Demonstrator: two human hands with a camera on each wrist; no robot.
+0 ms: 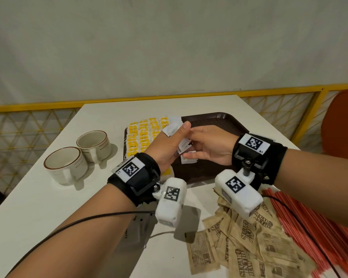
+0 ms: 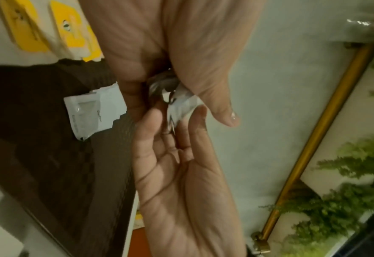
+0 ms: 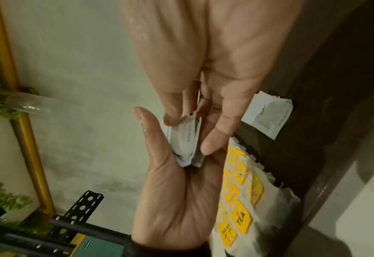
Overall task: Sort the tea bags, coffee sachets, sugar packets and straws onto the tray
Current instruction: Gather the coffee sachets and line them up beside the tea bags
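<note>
Over the brown tray (image 1: 219,121) my left hand (image 1: 174,138) grips a small bunch of white coffee sachets (image 3: 184,144). My right hand (image 1: 190,146) meets it from the right, and its thumb and fingers pinch the same bunch (image 2: 179,104). One white sachet (image 1: 188,159) lies flat on the tray below the hands, also seen as the sachet (image 2: 95,111) in the left wrist view. Rows of yellow tea bags (image 1: 145,135) fill the tray's left part. Brown sugar packets (image 1: 245,237) and red straws (image 1: 309,227) lie on the white table at the near right.
Two beige cups (image 1: 78,157) stand on the table left of the tray. A yellow mesh railing (image 1: 38,127) runs behind the table and an orange chair (image 1: 342,121) stands at the right. Cables trail from both wrist cameras across the near table.
</note>
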